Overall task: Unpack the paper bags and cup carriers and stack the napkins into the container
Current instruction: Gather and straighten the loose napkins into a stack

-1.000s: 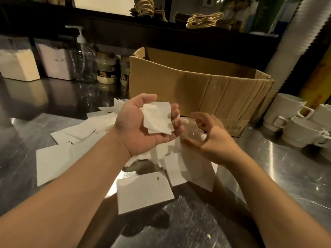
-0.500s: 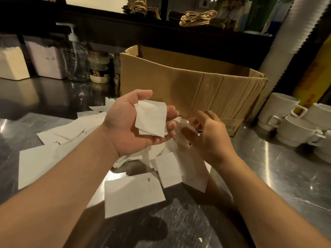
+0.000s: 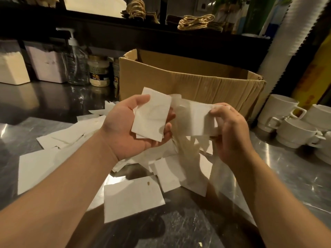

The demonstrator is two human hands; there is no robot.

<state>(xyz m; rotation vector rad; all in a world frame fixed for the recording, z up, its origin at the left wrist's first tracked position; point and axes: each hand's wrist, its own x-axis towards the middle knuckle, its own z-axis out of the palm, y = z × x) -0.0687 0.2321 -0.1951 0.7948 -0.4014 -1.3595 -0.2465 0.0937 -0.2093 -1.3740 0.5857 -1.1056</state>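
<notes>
- Right now I am seeing the left hand (image 3: pixel 130 129) lying palm up over the table (image 3: pixel 295 185), and it is carrying a small stack of napkins (image 3: pixel 152 115).
- Its fingers (image 3: pixel 168 129) are curling up loosely under the far edge of that stack, while the thumb is lying along the near side, so the stack is being cradled rather than squeezed.
- I am watching the right hand (image 3: pixel 231 133) holding a single napkin (image 3: pixel 195 119) just beside the stack; the thumb and fingertips are pinching its right edge, and its left edge is reaching the stack in the left hand.
- That napkin is looking blurred, so I cannot tell whether it is touching the stack or only overlapping it from my view.
- Loose napkins (image 3: pixel 59 136) are lying scattered on the table under and around both hands, some overlapping, and one flat napkin (image 3: pixel 130 197) is sitting apart nearest to me with a small brown speck on it.
- Behind the hands an open cardboard box (image 3: pixel 188 83) is standing on the table.
- Far left, two containers (image 3: pixel 12 68) holding white paper are standing against the back, with a pump bottle (image 3: pixel 77 65) and jars (image 3: pixel 98 73) next to them.
- On the right, white cups (image 3: pixel 293 129) are sitting stacked near the box.
</notes>
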